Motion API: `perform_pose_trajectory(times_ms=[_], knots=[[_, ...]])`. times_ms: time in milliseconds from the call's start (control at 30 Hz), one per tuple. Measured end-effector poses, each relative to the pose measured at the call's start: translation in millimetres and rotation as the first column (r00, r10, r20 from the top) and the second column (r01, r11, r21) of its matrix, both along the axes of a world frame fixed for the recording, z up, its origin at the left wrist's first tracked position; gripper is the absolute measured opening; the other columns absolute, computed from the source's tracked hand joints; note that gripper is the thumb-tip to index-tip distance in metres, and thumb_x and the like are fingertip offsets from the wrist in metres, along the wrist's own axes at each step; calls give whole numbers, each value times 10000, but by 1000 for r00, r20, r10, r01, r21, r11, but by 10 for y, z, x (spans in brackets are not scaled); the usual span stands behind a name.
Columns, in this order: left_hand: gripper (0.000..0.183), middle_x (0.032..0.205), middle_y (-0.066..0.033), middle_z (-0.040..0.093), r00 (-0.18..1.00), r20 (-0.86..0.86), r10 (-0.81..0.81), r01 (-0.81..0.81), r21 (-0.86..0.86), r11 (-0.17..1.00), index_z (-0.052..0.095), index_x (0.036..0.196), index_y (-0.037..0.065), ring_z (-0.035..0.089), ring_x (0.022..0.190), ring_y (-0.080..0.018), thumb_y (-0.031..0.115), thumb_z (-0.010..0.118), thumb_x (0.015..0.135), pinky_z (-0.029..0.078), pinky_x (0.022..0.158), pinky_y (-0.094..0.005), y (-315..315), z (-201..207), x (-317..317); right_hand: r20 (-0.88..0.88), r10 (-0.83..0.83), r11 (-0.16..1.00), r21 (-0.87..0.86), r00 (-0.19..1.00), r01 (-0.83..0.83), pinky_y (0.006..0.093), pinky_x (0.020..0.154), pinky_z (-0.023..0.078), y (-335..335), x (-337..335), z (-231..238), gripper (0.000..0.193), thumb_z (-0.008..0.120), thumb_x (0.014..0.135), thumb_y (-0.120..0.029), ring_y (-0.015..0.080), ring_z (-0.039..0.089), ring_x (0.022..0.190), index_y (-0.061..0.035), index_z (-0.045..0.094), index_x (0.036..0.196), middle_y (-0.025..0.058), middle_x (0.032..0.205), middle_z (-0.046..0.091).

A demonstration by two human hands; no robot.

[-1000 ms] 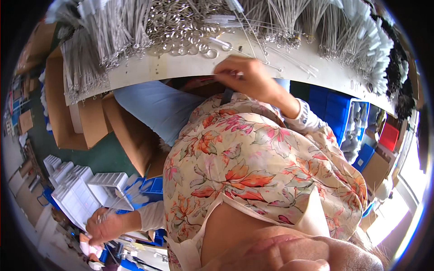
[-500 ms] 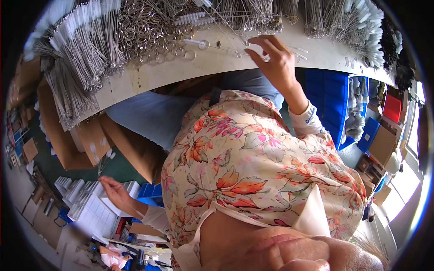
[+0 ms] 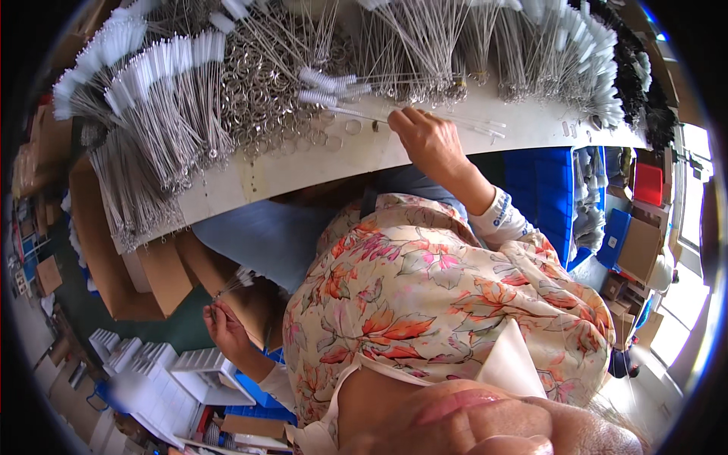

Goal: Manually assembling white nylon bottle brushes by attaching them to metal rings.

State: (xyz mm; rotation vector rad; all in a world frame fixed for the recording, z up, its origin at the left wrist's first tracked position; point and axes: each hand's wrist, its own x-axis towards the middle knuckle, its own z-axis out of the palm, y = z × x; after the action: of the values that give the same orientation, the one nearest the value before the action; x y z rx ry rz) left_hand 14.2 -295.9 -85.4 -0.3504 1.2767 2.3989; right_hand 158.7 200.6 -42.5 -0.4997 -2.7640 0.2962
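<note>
"Pale and crowded, the work surface [image 3: 296,168] is curving across the view, with bunches of wire brushes [image 3: 163,114] lying along it and metal rings [image 3: 262,91] spreading in a loose pile between them. What is the left grip [image 3: 227,330] doing?"

"It's pinching a few small brushes [image 3: 241,279] by their wire ends. It's holding them off the surface, out beside an open cardboard box [image 3: 163,280], and their pale heads are pointing up and away from the fingers."

"And the right grip [image 3: 431,142]?"

"That's bending over the front of the surface, fingers curling inward. I can't tell whether it's gripping anything, because the fingers are hiding their own tips. On its left, 1 thin brush [image 3: 353,113] is lying with its shaft running up to the fingertips; on its right, slender rods [image 3: 497,135] are lying near the wrist."

"How would you be handling this well?"

"I'd be taking the bare wire between thumb and forefinger, never the bristles, since those are probably crushing easily. I'd be lifting 1 piece at a time, keeping it low and clear of the rings, where a wire loop could be snagging."

"And the left side?"

"I'd be holding that bunch lightly but evenly, ends together, so nothing is slipping out."
</note>
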Motion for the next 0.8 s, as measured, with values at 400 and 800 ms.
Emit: perform_pose_trajectory(times_ms=[400,800], knots=[[254,977,-110,573,970,-133,-204,142,-376,916,492,1091,-17,587,923,-183,-69,502,842,511,857,-289,328,168,96,-353,-112,981,109,929,159,267,530,485,845,-339,830,42,630,798,-68,175,602,568,-57,604,829,60,702,619],[151,860,-93,606,798,-76,-598,-194,-971,-136,625,942,-6,529,583,-131,51,586,807,433,535,-257,248,386,74,-299,-256,947,116,919,301,409,638,479,945,-353,872,101,603,768,-126,343,594,719,-60,610,843,122,834,581]])
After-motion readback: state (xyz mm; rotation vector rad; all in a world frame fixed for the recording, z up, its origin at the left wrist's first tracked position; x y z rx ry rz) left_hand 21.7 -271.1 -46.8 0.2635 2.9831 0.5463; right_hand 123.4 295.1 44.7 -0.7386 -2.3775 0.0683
